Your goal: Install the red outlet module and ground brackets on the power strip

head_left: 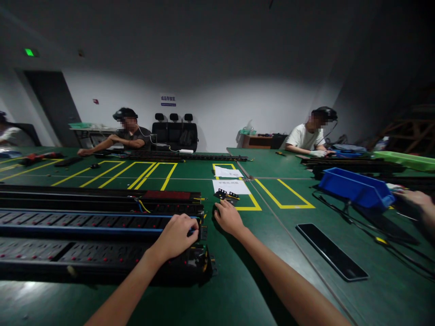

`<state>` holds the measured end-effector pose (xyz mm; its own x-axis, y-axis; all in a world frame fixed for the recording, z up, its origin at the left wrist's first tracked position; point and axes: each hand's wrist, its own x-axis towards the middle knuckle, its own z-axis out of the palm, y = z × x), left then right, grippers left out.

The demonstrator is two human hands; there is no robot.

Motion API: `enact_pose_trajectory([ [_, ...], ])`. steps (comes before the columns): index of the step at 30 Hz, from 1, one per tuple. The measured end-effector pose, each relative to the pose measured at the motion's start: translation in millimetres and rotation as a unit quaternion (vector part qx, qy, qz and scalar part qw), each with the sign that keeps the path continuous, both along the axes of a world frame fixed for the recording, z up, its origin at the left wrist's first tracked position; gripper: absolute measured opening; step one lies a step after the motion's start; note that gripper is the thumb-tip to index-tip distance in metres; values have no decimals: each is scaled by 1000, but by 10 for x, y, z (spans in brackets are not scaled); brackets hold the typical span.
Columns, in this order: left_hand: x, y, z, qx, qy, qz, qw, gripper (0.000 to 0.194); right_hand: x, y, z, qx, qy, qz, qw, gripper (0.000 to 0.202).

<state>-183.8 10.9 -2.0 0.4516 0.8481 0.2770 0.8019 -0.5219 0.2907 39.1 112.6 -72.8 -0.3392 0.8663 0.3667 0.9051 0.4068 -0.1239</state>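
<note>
Several long black power strips (pixel 102 251) with sockets and red buttons lie side by side on the left of the table. My left hand (pixel 179 233) is closed at the right end of the blue-edged power strip (pixel 102 229), its fingers curled over the end. Just to the right, my right hand (pixel 229 218) reaches to a small group of black perforated brackets (pixel 232 196). Thumb and fingertips pinch at the nearest bracket, partly hiding it. Yellow and blue wires (pixel 144 206) stick out of a strip behind my left hand.
White paper sheets (pixel 224 186) lie behind the brackets. To the right are a dark phone-like slab (pixel 331 251), a blue bin (pixel 355 186) and black cables (pixel 343 213). Another person's hand (pixel 418 198) is at the right edge. Two people (pixel 131 136) sit across the green table (pixel 272 290).
</note>
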Motion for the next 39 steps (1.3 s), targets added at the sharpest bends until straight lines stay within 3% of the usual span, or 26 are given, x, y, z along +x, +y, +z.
enact_pose_trajectory([
  [39, -15, 8, -22, 1, 3, 4, 1000, 8, -6, 17, -14, 1, -2, 2, 1000, 38],
])
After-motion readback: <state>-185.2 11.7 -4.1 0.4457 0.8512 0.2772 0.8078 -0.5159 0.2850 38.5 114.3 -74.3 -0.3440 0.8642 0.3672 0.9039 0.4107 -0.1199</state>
